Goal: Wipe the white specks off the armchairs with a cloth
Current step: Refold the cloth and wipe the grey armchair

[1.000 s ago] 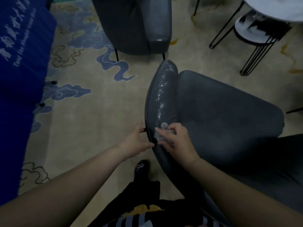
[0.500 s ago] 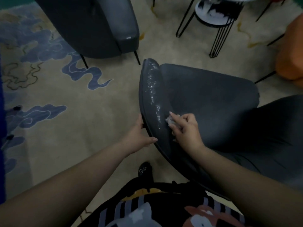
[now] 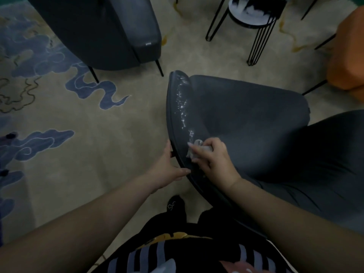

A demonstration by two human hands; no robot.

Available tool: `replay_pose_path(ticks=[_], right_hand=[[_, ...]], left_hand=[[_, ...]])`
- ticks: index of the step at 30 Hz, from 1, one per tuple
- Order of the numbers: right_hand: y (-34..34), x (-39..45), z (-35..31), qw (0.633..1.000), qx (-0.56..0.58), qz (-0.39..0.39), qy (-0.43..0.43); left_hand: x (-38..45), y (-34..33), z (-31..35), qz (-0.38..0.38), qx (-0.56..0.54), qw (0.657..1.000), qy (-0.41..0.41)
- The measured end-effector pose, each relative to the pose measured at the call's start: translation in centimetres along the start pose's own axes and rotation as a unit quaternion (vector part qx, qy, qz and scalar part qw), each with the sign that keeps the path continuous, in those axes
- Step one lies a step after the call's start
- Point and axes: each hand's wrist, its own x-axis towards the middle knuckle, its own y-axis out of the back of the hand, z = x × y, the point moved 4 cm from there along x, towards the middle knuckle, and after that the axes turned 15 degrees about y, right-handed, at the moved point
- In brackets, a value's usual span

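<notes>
While right hand [image 3: 214, 160] fingers pinch the cloth [image 3: 199, 147] | left hand [image 3: 167, 170] fingers grip armchair [image 3: 246, 123] edge | white specks [image 3: 183, 107] on armrest

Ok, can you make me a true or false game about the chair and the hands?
1. The right hand holds a cloth. True.
2. White specks run along the armchair's padded edge. True.
3. The left hand holds a spray bottle. False: it grips the armchair's rim.
4. The cloth lies on the carpet. False: it is pressed on the armchair.
5. The specks are all gone. False: many remain beyond the cloth.
</notes>
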Motion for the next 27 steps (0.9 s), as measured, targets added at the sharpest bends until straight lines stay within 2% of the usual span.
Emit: replay_pose_path(ticks=[3,4,6,8,9,10,13,14,16,18,20,24,27], right_hand=[[-0.2,2.5,1.3,0.987,0.037,0.063,-0.146],[-0.1,2.6,1.1,0.982,0.042,0.072,-0.170],[0.2,1.9,-0.2,0.995,0.007,0.052,-0.087],[0.0,0.7,-1.3,1.000,0.006,-0.020,0.023],[-0.2,0.9,-0.9,0.998,0.018,-0.045,0.032],[-0.4,1.6,-0.2,0.998,0.026,-0.049,0.013],[-0.9,5.0,2.2,0.993,0.052,0.004,-0.102],[-1.0,5.6,2.5,0.991,0.062,0.017,-0.115],[-0.9,5.4,2.1,0.995,0.053,0.020,-0.080],[-0.8,3.8,1.0,0.999,0.044,-0.006,-0.006],[-0.9,3.5,0.9,0.998,0.039,-0.031,0.023],[-2.1,8.3,3.2,0.996,0.061,-0.008,-0.058],[-2.7,9.4,3.9,0.993,0.051,0.045,-0.101]], left_hand=[[-0.1,-0.4,0.5,0.017,-0.011,1.000,0.018],[-0.1,-0.4,0.6,0.023,-0.014,0.999,0.023],[-0.1,-0.3,0.8,0.029,-0.019,0.999,0.028],[0.0,0.0,1.0,0.027,-0.029,0.999,0.026],[0.0,0.0,1.1,0.026,-0.034,0.999,0.020],[0.0,0.0,1.3,0.028,-0.036,0.999,0.017],[0.0,-0.1,1.5,0.047,-0.017,0.998,0.028],[-0.1,-0.1,1.4,0.052,-0.010,0.998,0.031],[-0.2,0.0,1.6,0.061,-0.003,0.998,0.033],[0.0,0.3,2.1,0.070,-0.002,0.997,0.029],[0.3,0.7,2.6,0.063,0.000,0.998,0.028],[1.7,1.9,3.3,0.043,0.008,0.998,0.049],[2.6,3.1,3.9,0.020,0.002,0.999,0.038]])
